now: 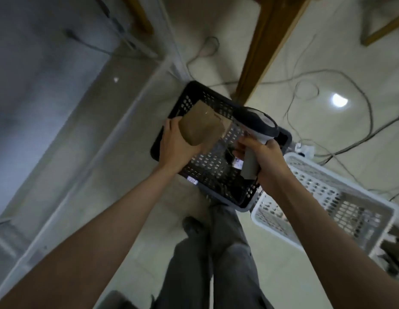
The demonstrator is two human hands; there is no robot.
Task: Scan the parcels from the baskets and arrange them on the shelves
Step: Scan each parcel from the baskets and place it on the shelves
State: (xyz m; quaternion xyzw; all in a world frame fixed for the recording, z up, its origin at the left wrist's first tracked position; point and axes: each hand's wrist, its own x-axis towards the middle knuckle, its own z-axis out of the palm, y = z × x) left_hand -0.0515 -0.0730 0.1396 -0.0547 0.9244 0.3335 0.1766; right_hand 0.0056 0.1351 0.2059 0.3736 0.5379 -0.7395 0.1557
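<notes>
Gripping one brown parcel (201,126), the left hand (178,144) holds it above the black basket (194,92); right hand (264,157) clasps one scanner (262,123). White basket (341,210) adjoins right; shelf edge (118,121) left.

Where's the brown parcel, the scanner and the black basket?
brown parcel (201,128), head view, on its taped side.
scanner (264,121), head view, on its dark head.
black basket (195,88), head view, on its far rim.

Pale tiled floor (272,275), loose cables (327,73)
</notes>
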